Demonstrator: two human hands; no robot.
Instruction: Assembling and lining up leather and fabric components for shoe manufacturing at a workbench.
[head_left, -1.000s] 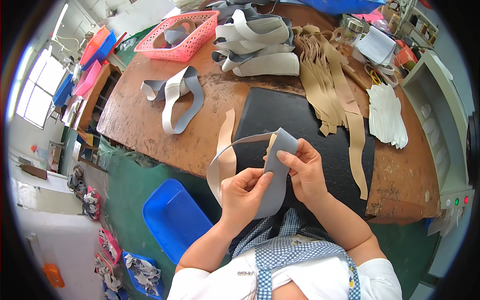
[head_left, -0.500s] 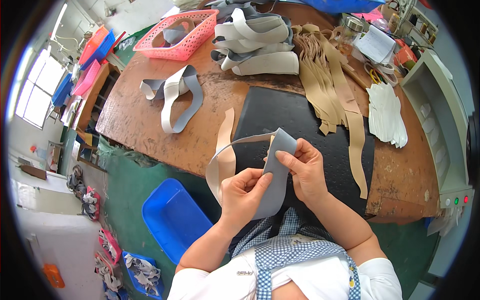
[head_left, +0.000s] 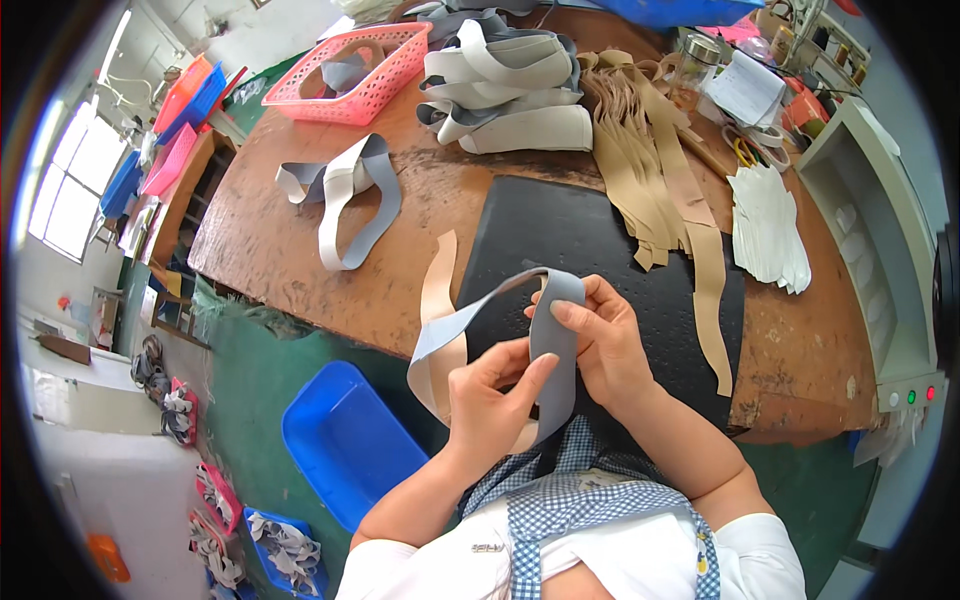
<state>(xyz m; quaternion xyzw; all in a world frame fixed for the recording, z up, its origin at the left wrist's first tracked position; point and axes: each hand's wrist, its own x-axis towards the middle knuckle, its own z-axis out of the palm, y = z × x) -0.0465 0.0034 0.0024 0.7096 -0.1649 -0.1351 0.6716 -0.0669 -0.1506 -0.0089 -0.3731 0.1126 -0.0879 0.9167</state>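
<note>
Both my hands hold one curved grey strip (head_left: 556, 340) backed with a tan lining (head_left: 437, 300), just in front of my chest. My left hand (head_left: 493, 398) pinches its lower part between thumb and fingers. My right hand (head_left: 603, 340) grips the upper folded end, thumb lying across the grey face. The strip loops out to the left and hangs over the table's near edge. Under my hands lies a black mat (head_left: 590, 250) on the brown wooden table (head_left: 290, 240).
On the table: loose grey strips (head_left: 345, 195), a heap of grey pieces (head_left: 505, 90), tan strips (head_left: 660, 170), white cut pieces (head_left: 765, 225), a pink basket (head_left: 365, 60) and scissors (head_left: 745, 150). A grey machine (head_left: 880, 260) stands at right. A blue bin (head_left: 345, 440) sits on the green floor.
My left hand has slid slightly along the strip and the loop has shifted a little; both hands stay in the same place.
</note>
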